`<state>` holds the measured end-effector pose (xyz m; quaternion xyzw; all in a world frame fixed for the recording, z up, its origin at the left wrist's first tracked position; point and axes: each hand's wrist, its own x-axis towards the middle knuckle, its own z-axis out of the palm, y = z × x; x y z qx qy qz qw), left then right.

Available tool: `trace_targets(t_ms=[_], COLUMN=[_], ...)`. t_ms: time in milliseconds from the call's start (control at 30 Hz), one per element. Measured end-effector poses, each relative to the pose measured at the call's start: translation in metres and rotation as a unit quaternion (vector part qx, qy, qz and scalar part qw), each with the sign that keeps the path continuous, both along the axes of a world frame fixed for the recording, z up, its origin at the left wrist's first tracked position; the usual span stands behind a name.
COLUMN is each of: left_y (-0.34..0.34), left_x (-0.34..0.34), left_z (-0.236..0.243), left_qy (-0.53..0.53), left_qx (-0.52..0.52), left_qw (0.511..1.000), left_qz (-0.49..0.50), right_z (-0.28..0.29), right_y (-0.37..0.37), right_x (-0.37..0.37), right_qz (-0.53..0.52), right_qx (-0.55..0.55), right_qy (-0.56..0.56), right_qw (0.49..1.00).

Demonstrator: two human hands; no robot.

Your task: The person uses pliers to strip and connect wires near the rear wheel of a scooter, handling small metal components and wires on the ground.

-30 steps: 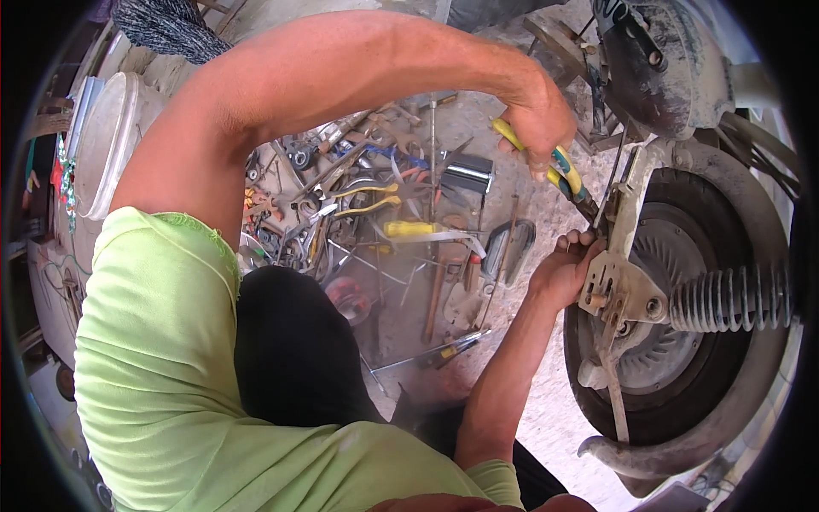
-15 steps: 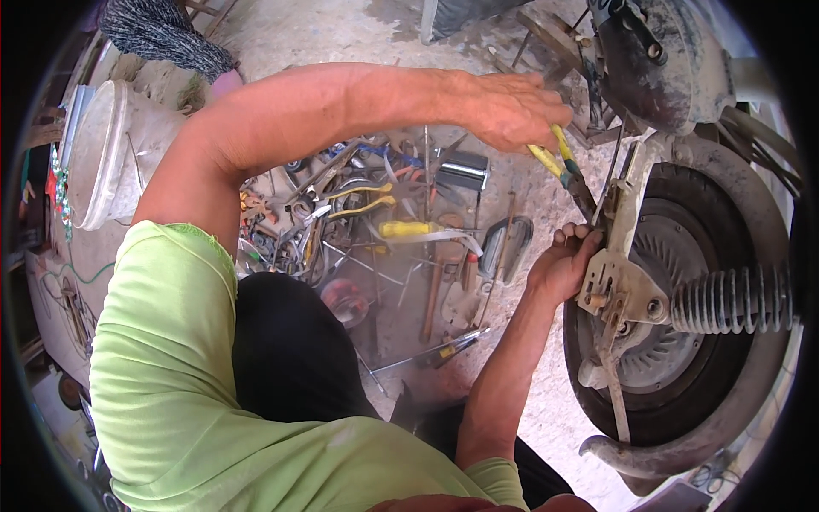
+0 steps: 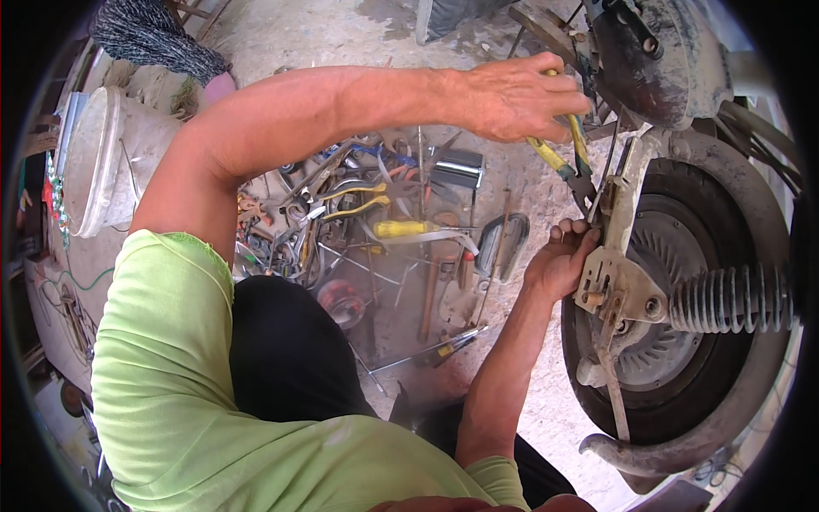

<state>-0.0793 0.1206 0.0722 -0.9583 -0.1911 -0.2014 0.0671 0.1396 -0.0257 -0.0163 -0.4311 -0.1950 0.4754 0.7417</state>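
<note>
My left hand reaches across from the left and is wrapped round the yellow-and-green handles of a pair of pliers. Their handles are spread, and the dark jaws point down toward the metal arm beside the wheel. Just below the jaws, my right hand is closed against the edge of that metal arm, fingers curled and thumb on top. What it pinches is hidden by the fingers. A thin rod or cable runs along the arm between the pliers and the wheel.
A coil spring and a curved fender flank the wheel at right. Loose tools cover the ground at centre, among them yellow-handled pliers and a yellow screwdriver. A white bucket lies at left. Another person's patterned sleeve shows upper left.
My left hand has shifted slightly right, and the pliers' handles have spread apart, with the jaws now parted. My right hand stays at the metal arm.
</note>
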Motion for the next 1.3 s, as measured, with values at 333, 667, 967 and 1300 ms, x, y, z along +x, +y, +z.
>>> trace_targets(t_ms=[333, 667, 967, 1300], left_y=[0.009, 0.040, 0.014, -0.072], left_x=[0.009, 0.021, 0.009, 0.012], left_z=[0.021, 0.020, -0.007, -0.062], left_qy=[0.063, 0.228, 0.204, 0.004], left_qx=[0.012, -0.320, -0.551, -0.503], left_qw=[0.998, 0.919, 0.809, 0.863], left_qz=[-0.002, -0.039, 0.019, 0.043], right_z=[-0.003, -0.003, 0.012, -0.001], right_y=[0.002, 0.000, -0.006, 0.000], right_x=[0.000, 0.002, -0.005, 0.002], right_qz=[-0.008, 0.001, -0.008, -0.020], right_qx=[0.003, -0.002, 0.001, -0.031], right_qy=[-0.040, -0.059, -0.046, -0.103], right_qw=[0.999, 0.998, 0.999, 0.994])
